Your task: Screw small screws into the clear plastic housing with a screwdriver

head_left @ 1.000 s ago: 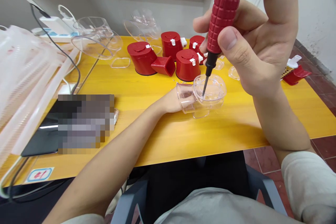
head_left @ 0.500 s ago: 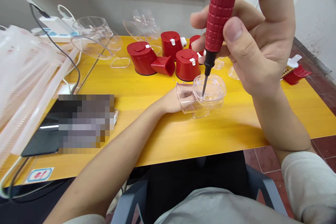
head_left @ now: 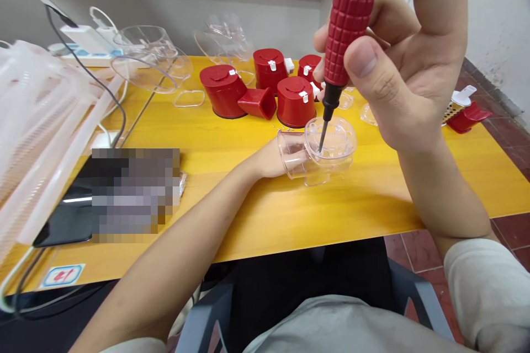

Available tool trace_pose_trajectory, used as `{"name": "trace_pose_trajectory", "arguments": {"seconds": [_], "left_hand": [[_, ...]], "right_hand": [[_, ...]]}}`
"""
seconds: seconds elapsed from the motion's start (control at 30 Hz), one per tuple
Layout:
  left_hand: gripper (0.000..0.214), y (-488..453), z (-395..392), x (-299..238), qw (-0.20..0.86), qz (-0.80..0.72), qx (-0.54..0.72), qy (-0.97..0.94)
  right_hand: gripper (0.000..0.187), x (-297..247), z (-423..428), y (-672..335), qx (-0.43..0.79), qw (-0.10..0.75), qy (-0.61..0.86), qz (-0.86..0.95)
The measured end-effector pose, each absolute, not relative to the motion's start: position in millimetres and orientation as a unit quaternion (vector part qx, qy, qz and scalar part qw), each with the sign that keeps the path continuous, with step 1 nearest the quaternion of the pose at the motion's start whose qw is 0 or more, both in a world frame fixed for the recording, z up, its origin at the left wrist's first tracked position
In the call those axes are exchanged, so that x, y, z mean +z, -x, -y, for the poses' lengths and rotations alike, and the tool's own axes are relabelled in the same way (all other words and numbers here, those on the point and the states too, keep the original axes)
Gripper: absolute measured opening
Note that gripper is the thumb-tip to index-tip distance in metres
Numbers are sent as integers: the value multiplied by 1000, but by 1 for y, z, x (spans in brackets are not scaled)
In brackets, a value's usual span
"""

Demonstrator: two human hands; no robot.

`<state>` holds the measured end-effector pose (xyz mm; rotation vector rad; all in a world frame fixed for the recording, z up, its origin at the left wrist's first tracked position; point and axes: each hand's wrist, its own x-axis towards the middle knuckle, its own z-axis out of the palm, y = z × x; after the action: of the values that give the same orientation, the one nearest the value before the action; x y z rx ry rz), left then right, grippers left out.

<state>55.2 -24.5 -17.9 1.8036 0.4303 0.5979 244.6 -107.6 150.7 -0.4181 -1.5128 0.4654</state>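
Observation:
My left hand (head_left: 275,161) rests on the yellow table, its fingers inside a clear plastic cup-shaped housing (head_left: 331,146) and holding it. My right hand (head_left: 397,83) grips a precision screwdriver (head_left: 350,27) with a red ribbed handle between thumb and fingers. The thin shaft points down, and its tip touches the inside of the housing. Several red lidded canisters with white clips stand behind, the nearest (head_left: 296,102) just beyond the housing. Next to them a red square-mouthed part (head_left: 257,103) lies on its side.
The yellow table (head_left: 290,215) holds clear plastic shells (head_left: 151,60) at the back and a stack of translucent sheets (head_left: 37,121) at the left. A power strip (head_left: 86,55) with cables sits back left. A dark tablet (head_left: 62,220) lies left, partly pixelated.
The fingers of my right hand have shifted around the screwdriver handle, and the handle has tilted slightly. The tip and the housing remain in place.

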Motion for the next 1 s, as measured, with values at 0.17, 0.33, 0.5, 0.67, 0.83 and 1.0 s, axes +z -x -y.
{"name": "trace_pose_trajectory", "arguments": {"seconds": [0.17,0.33,0.5,0.67,0.83,1.0], "left_hand": [[42,-56,24,-17,557,-184,258,-768],[43,-57,26,-14,560,-186,255,-766],[41,-56,28,-13,564,-185,258,-762],[40,-56,27,-15,570,-174,263,-759],[41,-56,26,-16,567,-183,260,-760],[41,-55,26,-16,562,-182,257,-765]], "right_hand": [[24,153,115,-245,210,663,240,677],[38,149,106,-250,203,664,235,680],[47,149,105,-249,192,676,237,671],[24,152,112,-244,220,680,190,673],[28,153,114,-246,255,664,199,675],[36,150,109,-253,221,661,213,684]]}}
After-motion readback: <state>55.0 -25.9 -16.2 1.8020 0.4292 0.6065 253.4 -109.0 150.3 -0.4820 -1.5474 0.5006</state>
